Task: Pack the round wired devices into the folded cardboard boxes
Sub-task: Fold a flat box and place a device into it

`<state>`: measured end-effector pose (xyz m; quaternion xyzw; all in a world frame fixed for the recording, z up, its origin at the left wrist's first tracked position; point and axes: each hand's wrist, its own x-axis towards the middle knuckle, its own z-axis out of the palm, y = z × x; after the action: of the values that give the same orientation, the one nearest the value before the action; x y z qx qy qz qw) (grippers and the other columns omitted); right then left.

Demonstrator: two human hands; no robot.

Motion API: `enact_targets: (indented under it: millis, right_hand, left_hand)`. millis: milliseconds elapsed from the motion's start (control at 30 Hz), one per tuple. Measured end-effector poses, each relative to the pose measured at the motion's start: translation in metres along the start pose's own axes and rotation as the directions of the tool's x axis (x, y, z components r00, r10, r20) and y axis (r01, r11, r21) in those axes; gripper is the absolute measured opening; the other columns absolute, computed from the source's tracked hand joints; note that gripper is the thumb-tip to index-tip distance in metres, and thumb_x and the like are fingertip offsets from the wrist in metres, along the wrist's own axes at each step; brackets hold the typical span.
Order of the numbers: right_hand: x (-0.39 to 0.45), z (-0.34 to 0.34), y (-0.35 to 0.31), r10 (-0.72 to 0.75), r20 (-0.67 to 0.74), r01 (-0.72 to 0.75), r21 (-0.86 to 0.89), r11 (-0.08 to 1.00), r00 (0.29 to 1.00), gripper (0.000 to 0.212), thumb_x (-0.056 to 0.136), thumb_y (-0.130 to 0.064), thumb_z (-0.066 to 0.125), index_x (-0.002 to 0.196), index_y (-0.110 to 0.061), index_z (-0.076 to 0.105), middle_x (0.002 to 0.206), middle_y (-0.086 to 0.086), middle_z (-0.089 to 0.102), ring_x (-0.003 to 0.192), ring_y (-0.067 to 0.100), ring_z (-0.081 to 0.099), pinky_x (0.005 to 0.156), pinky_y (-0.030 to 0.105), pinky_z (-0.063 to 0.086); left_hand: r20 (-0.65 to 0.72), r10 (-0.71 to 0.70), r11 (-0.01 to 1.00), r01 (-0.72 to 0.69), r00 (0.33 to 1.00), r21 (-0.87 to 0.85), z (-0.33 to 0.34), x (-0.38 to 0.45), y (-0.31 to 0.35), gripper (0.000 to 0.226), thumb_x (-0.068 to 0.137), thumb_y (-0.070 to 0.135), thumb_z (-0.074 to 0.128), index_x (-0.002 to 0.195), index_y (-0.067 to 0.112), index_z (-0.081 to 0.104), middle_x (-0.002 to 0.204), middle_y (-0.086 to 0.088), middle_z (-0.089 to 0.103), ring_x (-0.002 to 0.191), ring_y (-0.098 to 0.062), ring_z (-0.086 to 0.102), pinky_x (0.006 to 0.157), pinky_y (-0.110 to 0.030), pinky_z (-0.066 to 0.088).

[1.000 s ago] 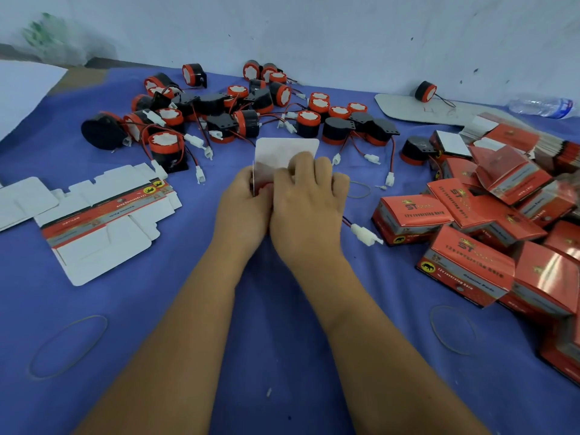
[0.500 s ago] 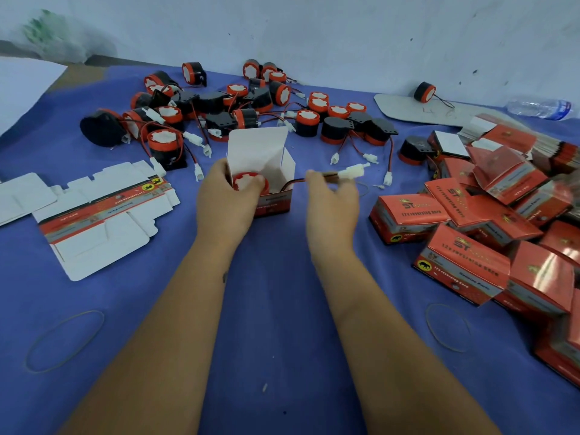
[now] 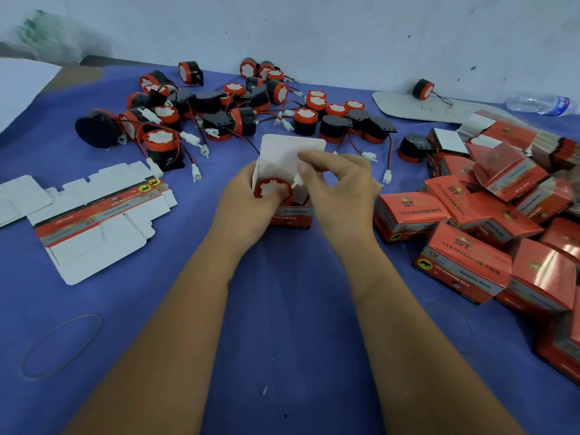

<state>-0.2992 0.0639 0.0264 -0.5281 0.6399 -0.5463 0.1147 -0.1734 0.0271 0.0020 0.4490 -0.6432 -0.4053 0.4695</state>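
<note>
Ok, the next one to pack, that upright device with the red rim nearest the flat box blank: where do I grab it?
Take the upright device by its round black body, coming down from above with fingers on opposite sides below the red rim. It stands face-up, so the top is free. Its wire and white plug trail right toward you; approach from the left so you don't snag them.

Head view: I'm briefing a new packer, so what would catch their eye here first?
At centre, the left hand holds an open box with a round device inside, while the right hand pinches its white connector. Behind lies a heap of loose devices; right, piled red boxes.
</note>
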Motion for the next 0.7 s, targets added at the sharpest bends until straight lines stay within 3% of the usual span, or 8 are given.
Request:
enact_targets:
  millis: [33,100,167,233,367,533,633,700]
  right_hand:
    - [0.0,-0.001,0.003,-0.058,-0.013,0.057,-0.065,0.996,0.998,0.022,0.087,-0.023,0.07,0.103,-0.039,0.068,0.101,-0.013,0.064,0.107,-0.008,0.034,0.108,0.026,0.017]
    - [0.0,-0.002,0.005,-0.183,-0.018,0.176,-0.197,0.964,0.983,0.03,0.084,-0.019,0.071,0.112,-0.03,0.066,0.086,-0.016,0.061,0.105,-0.009,0.032,0.106,0.03,0.016]
    - [0.0,-0.004,0.004,-0.284,0.025,0.278,-0.304,0.911,0.959,0.028,0.082,-0.019,0.073,0.109,-0.021,0.067,0.082,-0.013,0.063,0.113,0.004,0.04,0.107,0.044,0.025]
    - [0.0,-0.005,0.004,-0.355,0.062,0.35,-0.392,0.851,0.933,0.021,0.078,-0.02,0.077,0.098,-0.015,0.072,0.083,-0.004,0.067,0.112,0.021,0.049,0.099,0.054,0.035]
    - [0.001,-0.005,0.009,-0.428,0.099,0.414,-0.514,0.751,0.898,0.01,0.073,-0.019,0.08,0.079,-0.013,0.077,0.092,0.005,0.063,0.099,0.032,0.055,0.094,0.036,0.027]
    - [0.005,-0.006,0.009,-0.438,0.166,0.468,-0.329,0.82,0.884,0.011,0.074,0.003,0.074,0.084,-0.002,0.076,0.09,0.01,0.065,0.093,0.031,0.056,0.086,0.032,0.042]
    - [0.001,-0.005,0.008,-0.422,0.227,0.467,-0.207,0.859,0.877,0.02,0.079,0.0,0.07,0.098,-0.007,0.074,0.096,0.005,0.07,0.097,0.023,0.06,0.087,0.025,0.044]
    - [-0.006,-0.001,0.008,-0.322,0.245,0.347,-0.063,0.936,0.914,0.022,0.09,-0.011,0.062,0.108,-0.016,0.072,0.104,-0.002,0.072,0.1,0.013,0.062,0.09,0.027,0.048]
  left_hand:
    - [0.0,-0.002,1.0,0.002,1.0,-0.002,0.0,0.0,0.0,0.023,0.091,0.019,0.064,0.109,0.032,0.062,0.095,0.017,0.068,0.081,0.01,0.062,0.061,-0.005,0.045]
    - [-0.013,-0.01,1.0,0.01,1.0,0.003,0.001,0.001,0.0,0.022,0.091,0.019,0.063,0.11,0.03,0.062,0.095,0.016,0.068,0.083,0.006,0.063,0.064,-0.007,0.046]
    - [-0.032,-0.002,1.0,0.002,0.999,0.008,0.002,0.0,0.0,0.018,0.091,0.018,0.061,0.103,0.032,0.063,0.091,0.016,0.068,0.081,0.007,0.062,0.063,-0.007,0.046]
    - [-0.055,0.01,1.0,-0.01,0.998,0.008,0.002,-0.001,0.001,0.018,0.091,0.018,0.061,0.096,0.035,0.062,0.087,0.017,0.068,0.078,0.011,0.061,0.061,-0.005,0.044]
    - [-0.088,-0.001,1.0,0.003,0.996,0.021,0.003,-0.002,0.0,0.018,0.092,0.02,0.062,0.1,0.036,0.059,0.092,0.018,0.066,0.081,0.009,0.06,0.061,-0.004,0.044]
    - [-0.111,-0.01,1.0,0.013,0.994,0.027,0.004,-0.001,-0.001,0.022,0.092,0.023,0.063,0.11,0.033,0.055,0.095,0.02,0.063,0.087,0.005,0.059,0.063,-0.004,0.044]
    - [-0.088,-0.002,0.999,0.006,0.996,0.04,0.005,-0.002,0.0,0.02,0.094,0.024,0.059,0.111,0.033,0.055,0.097,0.02,0.064,0.091,0.004,0.061,0.071,-0.009,0.046]
    - [0.01,-0.044,0.986,0.045,0.999,-0.16,0.004,-0.003,0.001,0.023,0.098,0.027,0.049,0.116,0.025,0.063,0.106,0.01,0.071,0.099,-0.006,0.066,0.082,-0.018,0.051]
